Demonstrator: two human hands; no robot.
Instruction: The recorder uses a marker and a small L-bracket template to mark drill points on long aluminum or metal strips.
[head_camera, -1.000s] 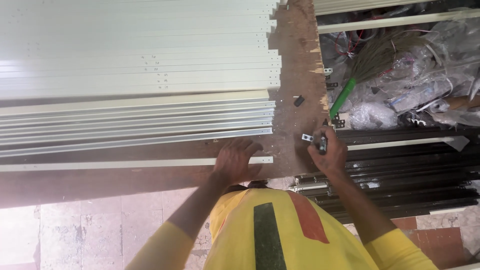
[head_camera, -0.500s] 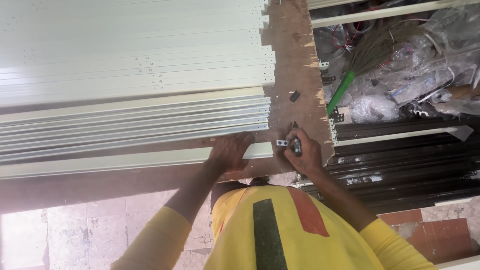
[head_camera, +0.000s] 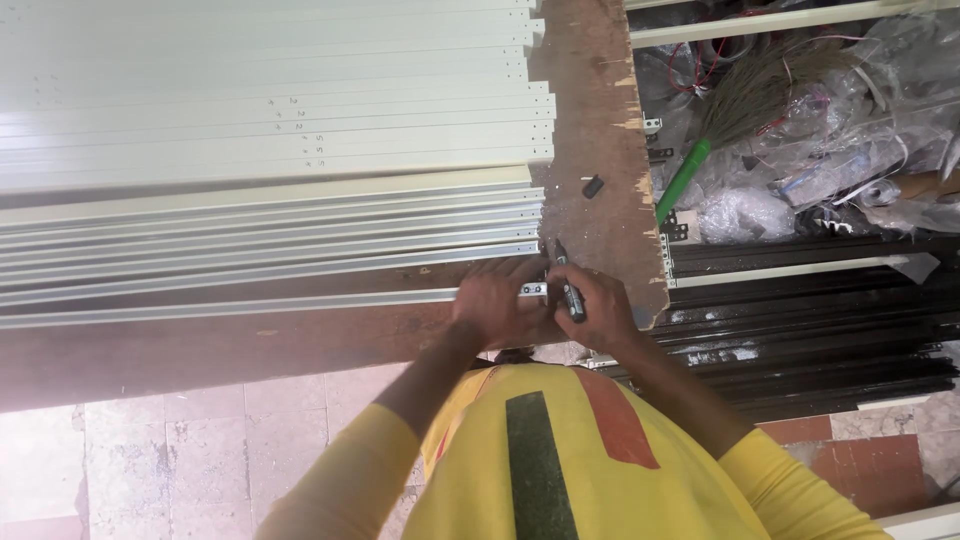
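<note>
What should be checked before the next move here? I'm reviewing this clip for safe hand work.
1. Left hand steadies the end of the nearest cream metal profile: ok.
2. Right hand grips the dark marker-like tool: ok.
3. Small metal bracket sits between both hands at the profile end: ok.
4. Bracket fully seated in the profile: cannot tell, fingers hide it.
5. Profile lies flat on the brown wooden board: ok.
6. Small dark loose piece on the board lies apart from the hands: ok.
</note>
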